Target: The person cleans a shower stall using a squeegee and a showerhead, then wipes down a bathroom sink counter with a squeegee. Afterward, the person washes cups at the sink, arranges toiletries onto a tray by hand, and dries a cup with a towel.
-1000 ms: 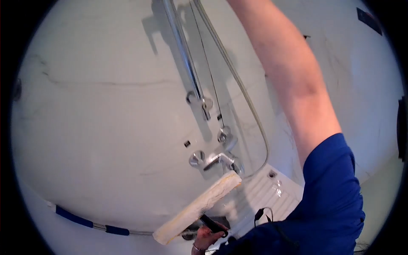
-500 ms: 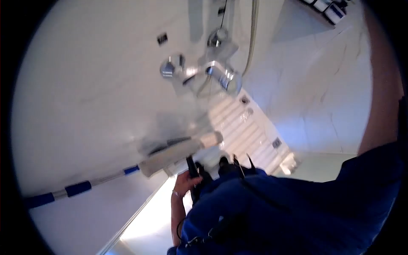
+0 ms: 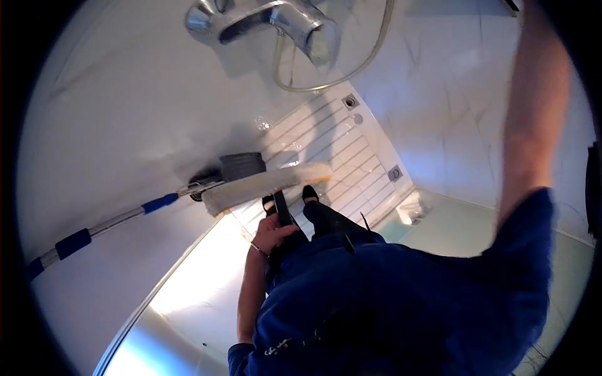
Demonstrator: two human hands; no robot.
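Note:
My left hand (image 3: pixel 271 234) is closed around the black handle (image 3: pixel 283 209) of a window washer, low in front of my body. Its long, pale, fluffy sleeve (image 3: pixel 266 187) lies crosswise past my fingers, above the shower floor in view. Beside the sleeve is a dark grey head (image 3: pixel 242 166), next to the end of a metal pole (image 3: pixel 119 220) with blue grips. My right forearm (image 3: pixel 536 119) reaches upward along the right side, and the hand itself is beyond the top of the view.
A chrome shower mixer (image 3: pixel 263 20) juts from the white wall, with a looped hose (image 3: pixel 326 86) below. My feet stand on a ribbed white shower tray (image 3: pixel 357 160). A clear plastic-looking item (image 3: pixel 412 207) lies at the tray's corner. A glass-like panel edge (image 3: pixel 150 297) runs lower left.
My view has tilted downward, so the mixer sits higher and more of the tray shows. More of my right forearm has come into view. My left hand still grips the washer.

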